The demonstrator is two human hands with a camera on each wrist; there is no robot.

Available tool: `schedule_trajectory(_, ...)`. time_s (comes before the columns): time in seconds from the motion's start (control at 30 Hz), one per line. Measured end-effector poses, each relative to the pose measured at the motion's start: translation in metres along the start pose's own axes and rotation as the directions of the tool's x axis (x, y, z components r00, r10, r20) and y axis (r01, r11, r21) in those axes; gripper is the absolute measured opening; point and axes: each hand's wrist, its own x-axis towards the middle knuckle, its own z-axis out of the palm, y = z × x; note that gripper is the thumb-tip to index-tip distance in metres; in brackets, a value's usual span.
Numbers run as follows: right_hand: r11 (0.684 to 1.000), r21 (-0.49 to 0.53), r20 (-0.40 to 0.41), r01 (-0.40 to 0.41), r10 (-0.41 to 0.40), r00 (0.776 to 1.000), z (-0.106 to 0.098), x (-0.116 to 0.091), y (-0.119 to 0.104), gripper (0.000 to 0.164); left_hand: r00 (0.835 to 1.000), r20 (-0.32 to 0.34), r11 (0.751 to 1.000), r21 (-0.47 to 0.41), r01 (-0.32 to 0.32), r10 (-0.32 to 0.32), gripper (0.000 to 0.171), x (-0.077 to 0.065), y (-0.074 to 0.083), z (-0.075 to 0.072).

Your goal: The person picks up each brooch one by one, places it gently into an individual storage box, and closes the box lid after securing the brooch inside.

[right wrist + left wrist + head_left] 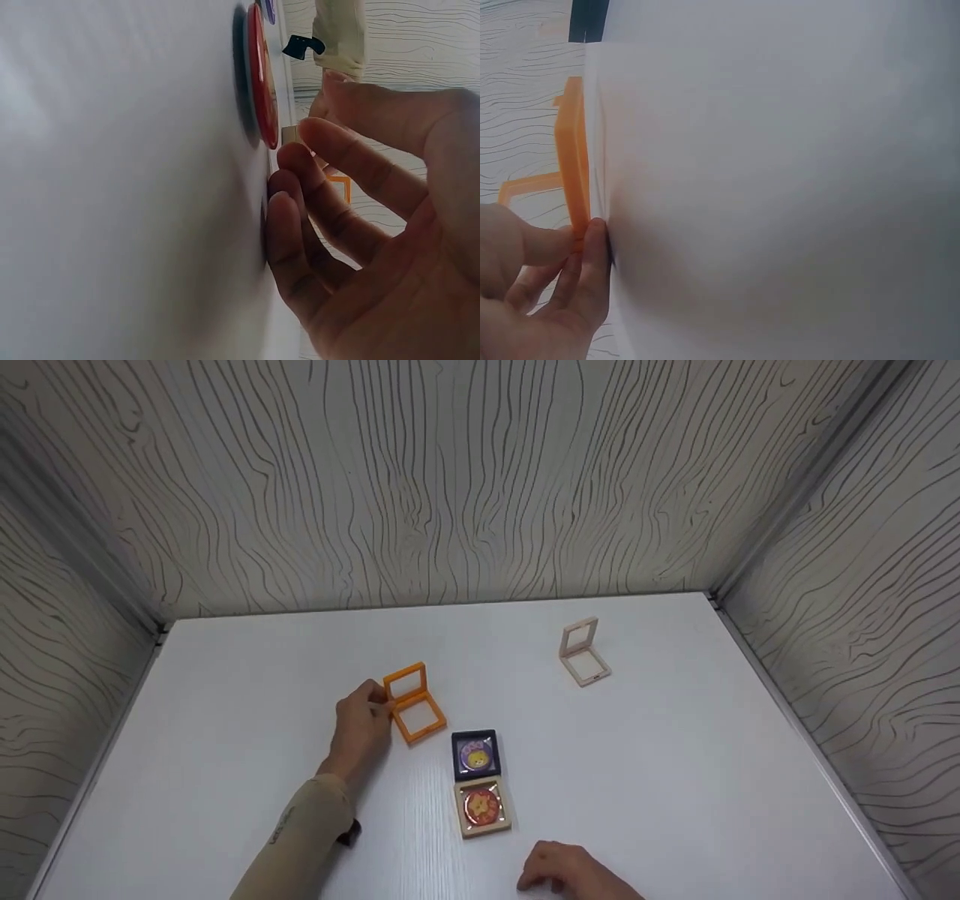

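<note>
In the head view our left hand (362, 727) holds the orange frame (410, 699) on the table (637, 750), right hand (576, 871) well apart; in the left wrist's we pinch its rim (572, 157), likely light, stiff, safer than its fragile-looking windows (419, 718); in the right wrist's, loose fingers (286, 232) hold nothing.

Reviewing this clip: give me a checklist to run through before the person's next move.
1. Purple round badge within dark-blue square frame: ok.
2. Red round badge within beige square frame: ok.
3. Left hand gripping the orange, square, plastic-looking hinged frame: ok, pinched near its hinge.
4. Orange frame opened: ok, one half upright.
5. Orange frame filled: not ok, no badge inside.
6. Right hand free: ok, nothing visibly held.
</note>
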Motion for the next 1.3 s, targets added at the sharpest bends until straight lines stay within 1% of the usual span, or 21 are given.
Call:
schedule_trajectory(0.1,0.997,-0.075,0.016,-0.019,0.02,1.0,0.001,0.0,-0.003,0.025,1.0,0.003,1.0,0.005,0.004,-0.004,0.006,-0.004,0.0,-0.002)
schedule_trajectory(0.23,0.984,-0.179,0.029,0.003,0.002,1.0,0.002,-0.002,-0.005,0.03,0.999,0.013,1.0,0.004,0.031,-0.031,0.006,-0.01,-0.001,-0.004)
schedule_trajectory(0.33,0.98,-0.199,0.039,0.014,-0.006,0.999,0.002,-0.003,-0.005,0.029,0.999,0.022,0.999,0.002,0.046,-0.046,0.007,-0.015,-0.001,-0.006)
schedule_trajectory(0.47,0.983,-0.181,0.044,0.029,-0.021,0.999,0.002,-0.003,-0.003,0.025,0.998,0.029,0.998,0.008,0.061,-0.061,0.007,-0.02,-0.001,-0.007)
schedule_trajectory(0.63,0.98,-0.187,0.037,0.066,-0.06,0.998,0.001,-0.003,-0.001,0.024,1.0,0.002,0.999,0.026,0.031,-0.031,0.008,-0.028,-0.002,-0.01)
schedule_trajectory(0.7,0.984,-0.171,0.041,0.047,-0.041,0.998,0.0,-0.004,-0.001,0.024,1.0,0.001,0.999,0.025,0.027,-0.027,0.01,-0.032,-0.003,-0.011)
schedule_trajectory(0.8,0.992,-0.123,0.056,-0.006,0.013,0.998,0.0,-0.006,0.0,0.023,0.999,0.023,0.999,0.02,0.048,-0.049,0.01,-0.038,-0.004,-0.011)
schedule_trajectory(0.87,0.996,-0.089,0.063,-0.027,0.033,0.998,-0.001,-0.006,0.0,0.02,0.998,0.036,0.998,0.019,0.057,-0.057,0.01,-0.041,-0.004,-0.011)
schedule_trajectory(1.03,0.999,-0.041,0.063,-0.021,0.023,0.998,-0.002,-0.006,0.0,0.016,0.997,0.059,0.998,0.028,0.053,-0.055,0.012,-0.051,-0.001,-0.014)
schedule_trajectory(1.13,0.999,-0.024,0.069,-0.033,0.034,0.997,-0.003,-0.005,-0.003,0.019,0.996,0.078,0.999,0.029,0.042,-0.044,0.012,-0.057,0.0,-0.014)
schedule_trajectory(1.3,0.999,-0.008,0.08,-0.048,0.048,0.996,-0.005,-0.003,-0.006,0.021,0.995,0.09,0.999,0.032,0.044,-0.047,0.012,-0.067,0.0,-0.015)
